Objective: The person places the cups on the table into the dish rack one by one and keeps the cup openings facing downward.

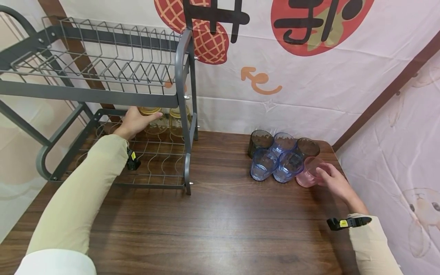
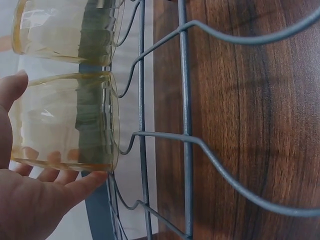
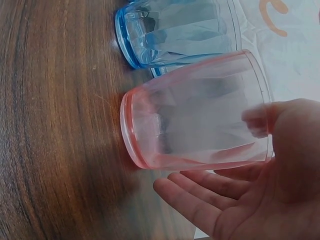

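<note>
My left hand (image 1: 135, 123) reaches under the rack's upper tier and grips a yellow glass (image 2: 60, 120) that stands upside down on the lower wires. In the left wrist view its fingertips show through the clear wall, and the thumb lies across the upper end. A second yellow glass (image 1: 179, 121) stands right beside it. Over at the right, my right hand (image 1: 335, 185) holds a pink glass (image 3: 195, 120) near its rim. The thumb shows through the wall, while the long fingers stretch along the outside. The pink glass is upright, its base at the table.
Blue glasses (image 1: 262, 165) and dark grey glasses (image 1: 258, 142) are bunched against the pink one. A two-tier grey metal rack (image 1: 151, 100) occupies the left side of the wooden table (image 1: 227, 221). A printed cloth (image 1: 233, 110) hangs behind, and another cloth (image 1: 388, 152) borders the right edge.
</note>
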